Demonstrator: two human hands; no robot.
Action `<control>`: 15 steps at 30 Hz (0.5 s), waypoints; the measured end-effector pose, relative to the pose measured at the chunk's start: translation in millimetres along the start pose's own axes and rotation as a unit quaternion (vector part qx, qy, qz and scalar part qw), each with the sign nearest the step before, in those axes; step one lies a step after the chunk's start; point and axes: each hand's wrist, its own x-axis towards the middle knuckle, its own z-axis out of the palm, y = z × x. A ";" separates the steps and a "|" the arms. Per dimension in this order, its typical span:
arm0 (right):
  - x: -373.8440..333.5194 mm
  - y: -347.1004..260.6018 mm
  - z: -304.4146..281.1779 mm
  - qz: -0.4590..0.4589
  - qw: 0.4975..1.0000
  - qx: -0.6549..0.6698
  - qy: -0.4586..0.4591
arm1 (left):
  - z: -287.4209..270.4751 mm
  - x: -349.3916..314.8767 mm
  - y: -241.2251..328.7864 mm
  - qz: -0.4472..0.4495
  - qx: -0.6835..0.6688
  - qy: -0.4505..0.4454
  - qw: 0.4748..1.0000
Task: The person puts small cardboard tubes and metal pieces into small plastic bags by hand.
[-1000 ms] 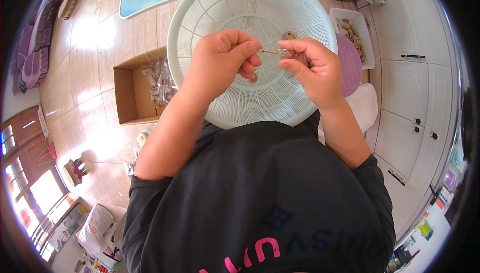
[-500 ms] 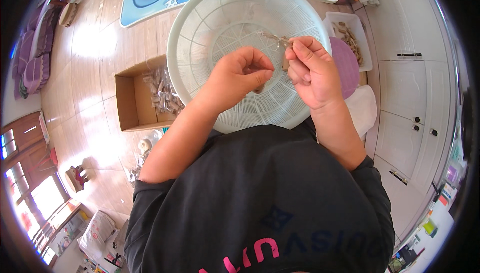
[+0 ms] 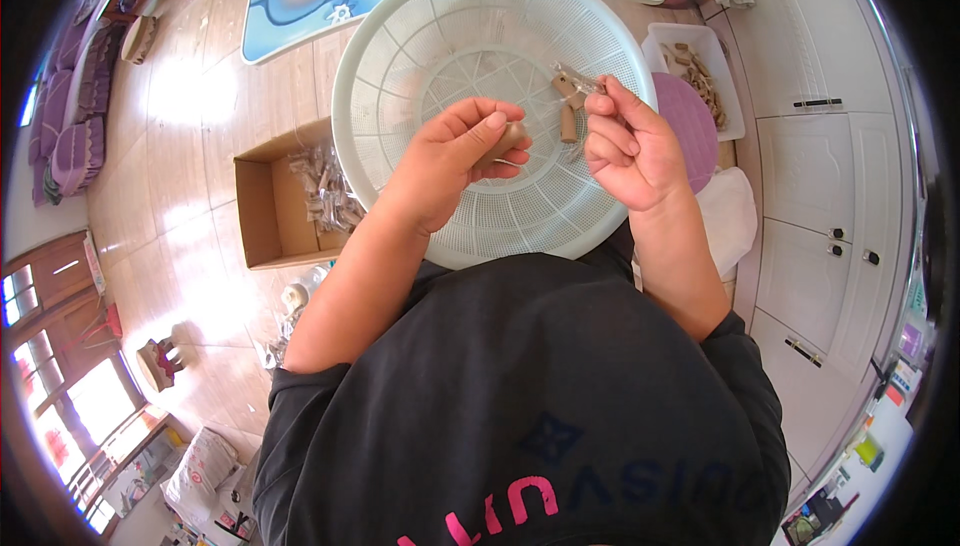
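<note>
Standing uncovered to your left, a brown cardboard box (image 3: 274,239) has bare bottom showing in its left part and a heap of small tan pieces in clear plastic packets (image 3: 328,191) in its right part, partly hidden by the rim of the big round basket beside it. That basket (image 3: 344,106), pale green plastic with fine mesh walls and radiating ribs, sits in front of you, much of its bottom bare. Over its middle, your left hand (image 3: 462,154) is grasping a tan cylindrical piece (image 3: 510,140) between thumb and curled fingers. Just to the right of it, a few similar tan cylinders (image 3: 568,126) appear to lie inside the basket. Above them, your right hand (image 3: 637,144) pinches a crumpled clear plastic wrapper (image 3: 578,80) between thumb and forefinger, its other fingers folded in; whether the wrapper contains anything, you cannot tell from here. Beyond the basket's right edge is a flat purple disc (image 3: 690,136), and next to that a white rectangular tub (image 3: 736,114) with a pile of tan pieces (image 3: 694,76). A white bag or cloth (image 3: 727,221) lies nearest you on that side.
</note>
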 end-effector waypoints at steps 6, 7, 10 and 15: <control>-4.6 10.2 10.7 -0.026 0.996 -0.060 0.066 | 23.9 2.7 -4.2 0.188 0.205 0.090 0.956; -6.0 10.4 12.8 -0.018 0.995 -0.074 0.062 | 27.7 2.7 -2.9 0.273 0.224 0.122 0.928; -9.4 10.9 18.7 -0.005 0.992 -0.109 0.056 | 20.8 4.0 8.8 0.365 0.364 0.071 0.854; -14.2 19.3 28.4 -0.037 0.978 -0.198 0.045 | 27.3 -5.1 18.8 0.186 0.280 0.096 0.937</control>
